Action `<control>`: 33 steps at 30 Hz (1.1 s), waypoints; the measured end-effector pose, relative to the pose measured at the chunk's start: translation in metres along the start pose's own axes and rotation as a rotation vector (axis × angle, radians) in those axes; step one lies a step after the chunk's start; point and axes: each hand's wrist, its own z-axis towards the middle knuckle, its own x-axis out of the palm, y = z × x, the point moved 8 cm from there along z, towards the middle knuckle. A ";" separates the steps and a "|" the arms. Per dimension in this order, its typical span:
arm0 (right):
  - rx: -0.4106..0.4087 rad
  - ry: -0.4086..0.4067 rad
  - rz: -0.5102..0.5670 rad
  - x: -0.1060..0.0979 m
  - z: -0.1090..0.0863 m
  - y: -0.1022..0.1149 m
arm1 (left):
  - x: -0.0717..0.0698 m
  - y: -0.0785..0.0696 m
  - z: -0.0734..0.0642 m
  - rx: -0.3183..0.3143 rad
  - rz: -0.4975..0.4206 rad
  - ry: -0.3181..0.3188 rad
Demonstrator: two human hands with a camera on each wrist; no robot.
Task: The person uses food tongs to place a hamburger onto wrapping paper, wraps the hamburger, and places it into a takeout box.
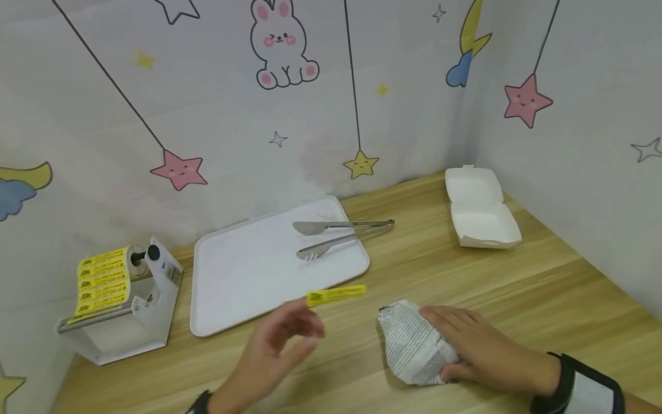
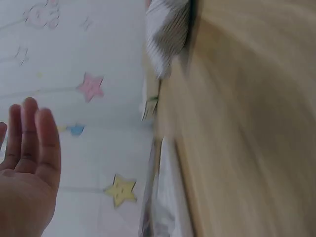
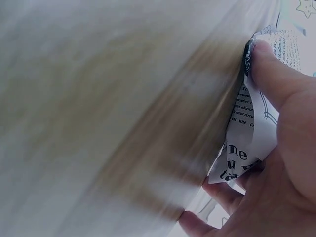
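Observation:
My left hand (image 1: 279, 348) hovers above the table, left of a parcel wrapped in newsprint paper (image 1: 411, 345). A yellow printed label strip (image 1: 336, 294) sticks out from its index fingertip. The thumb stands apart from the label, and the left wrist view shows the other fingers (image 2: 29, 138) fairly straight. With the right hand (image 1: 483, 351) I hold the parcel's right side against the table. In the right wrist view the thumb lies on one side of the printed paper (image 3: 247, 123) and the fingers on the other. What the paper wraps is hidden.
At the left stands a label dispenser (image 1: 119, 328) with a roll of yellow labels (image 1: 103, 282). A white tray (image 1: 243, 276) lies at the back, with metal tongs (image 1: 341, 230) across its right edge. An open white takeout box (image 1: 486, 224) sits at the back right, near the wall.

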 end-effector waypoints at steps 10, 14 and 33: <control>-0.047 -0.029 -0.020 0.001 0.003 0.009 | 0.123 0.068 0.033 -0.278 0.283 0.237; -0.047 -0.040 -0.037 0.000 0.003 0.009 | 0.136 0.070 0.036 -0.245 0.550 0.298; 0.254 -0.183 0.734 -0.042 0.018 -0.046 | 0.151 0.072 0.037 -0.222 0.819 0.387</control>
